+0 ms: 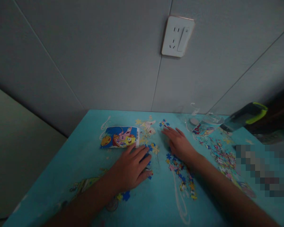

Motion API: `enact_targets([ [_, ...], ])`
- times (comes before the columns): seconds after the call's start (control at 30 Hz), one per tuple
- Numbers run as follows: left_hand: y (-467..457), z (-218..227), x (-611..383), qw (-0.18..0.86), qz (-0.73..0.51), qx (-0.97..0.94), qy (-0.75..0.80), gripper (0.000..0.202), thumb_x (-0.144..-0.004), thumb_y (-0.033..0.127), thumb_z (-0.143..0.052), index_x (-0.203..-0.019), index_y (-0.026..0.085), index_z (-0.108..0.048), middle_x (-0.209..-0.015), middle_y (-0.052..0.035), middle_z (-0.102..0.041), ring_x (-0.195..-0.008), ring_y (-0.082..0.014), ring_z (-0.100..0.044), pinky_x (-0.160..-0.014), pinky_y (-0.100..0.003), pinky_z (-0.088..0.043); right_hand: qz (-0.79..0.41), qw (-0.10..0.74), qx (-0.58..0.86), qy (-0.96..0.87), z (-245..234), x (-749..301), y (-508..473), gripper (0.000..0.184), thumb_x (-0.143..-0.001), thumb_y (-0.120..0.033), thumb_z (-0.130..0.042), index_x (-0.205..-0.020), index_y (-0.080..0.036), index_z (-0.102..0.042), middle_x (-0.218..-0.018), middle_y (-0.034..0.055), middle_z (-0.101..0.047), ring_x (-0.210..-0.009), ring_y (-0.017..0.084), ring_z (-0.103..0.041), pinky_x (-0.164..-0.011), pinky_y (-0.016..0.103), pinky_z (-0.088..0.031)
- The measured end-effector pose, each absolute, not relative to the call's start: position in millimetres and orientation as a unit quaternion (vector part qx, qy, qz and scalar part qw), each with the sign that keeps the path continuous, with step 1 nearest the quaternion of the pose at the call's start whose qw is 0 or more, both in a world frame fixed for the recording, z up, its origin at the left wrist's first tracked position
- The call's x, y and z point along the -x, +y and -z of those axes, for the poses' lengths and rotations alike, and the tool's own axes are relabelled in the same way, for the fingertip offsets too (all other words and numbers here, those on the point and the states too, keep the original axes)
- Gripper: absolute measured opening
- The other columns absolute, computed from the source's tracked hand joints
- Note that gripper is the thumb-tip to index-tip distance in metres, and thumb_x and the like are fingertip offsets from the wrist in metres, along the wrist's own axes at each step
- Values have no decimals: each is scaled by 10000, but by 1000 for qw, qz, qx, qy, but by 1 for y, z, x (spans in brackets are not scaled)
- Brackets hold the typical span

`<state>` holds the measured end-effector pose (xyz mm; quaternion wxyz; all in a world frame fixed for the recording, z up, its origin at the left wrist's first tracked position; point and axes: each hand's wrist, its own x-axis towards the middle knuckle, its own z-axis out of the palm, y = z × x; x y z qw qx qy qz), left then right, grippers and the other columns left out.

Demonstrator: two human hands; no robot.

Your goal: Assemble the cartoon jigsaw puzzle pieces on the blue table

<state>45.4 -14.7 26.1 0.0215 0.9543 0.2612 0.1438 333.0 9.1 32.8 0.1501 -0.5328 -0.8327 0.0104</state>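
Observation:
My left hand lies palm down with its fingers spread over several blue and yellow jigsaw pieces. Its fingertips reach the lower edge of a blue picture card with cartoon figures; whether they touch it I cannot tell. The thumb tip is beside a piece partly covered by the hand. Farther right, my right hand is low over the table with fingers stretched forward. Just beyond its fingertips is a small cluster of jigsaw pieces. A longer strip of pieces lies below the right wrist, partly hidden by the forearm.
A patterned turquoise cloth covers the table against a grey wall. At the back right stand a clear container with cartoon pictures and a dark bottle with a lime-green edge. Many loose pieces lie right. A wall socket is above.

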Motion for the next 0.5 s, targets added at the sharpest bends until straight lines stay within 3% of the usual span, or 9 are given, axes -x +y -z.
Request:
enact_targets([
  [0.27,-15,-29,-45,36,-145,-953,262,448,-1035,496,-453,-1350,203,-580,-1423,-130,-566,-1348,-309,-495,-1167,-562,-294,12,113,537,-836,-22,-354,35,722,-807,17,-458,-1490,-218,-455,-1520,113,-536,-1473,265,-402,-1205,613,-274],
  [0.4,-16,-28,-45,39,-137,-953,266,451,-1045,490,-425,-1359,199,-569,-1446,-136,-543,-1362,-319,-477,-1174,-581,-267,15,100,529,-843,-35,-356,15,620,-831,-8,-471,-1420,-186,-551,-1452,150,-597,-1434,267,-463,-1228,612,-225],
  [0.5,-17,-26,-45,41,-140,-953,267,461,-1049,501,-405,-1359,199,-564,-1444,-134,-545,-1368,-318,-467,-1177,-584,-252,-28,82,501,-861,-50,-362,-4,570,-836,-18,-462,-1331,-244,-634,-1376,83,-666,-1415,270,-489,-1223,636,-234],
])
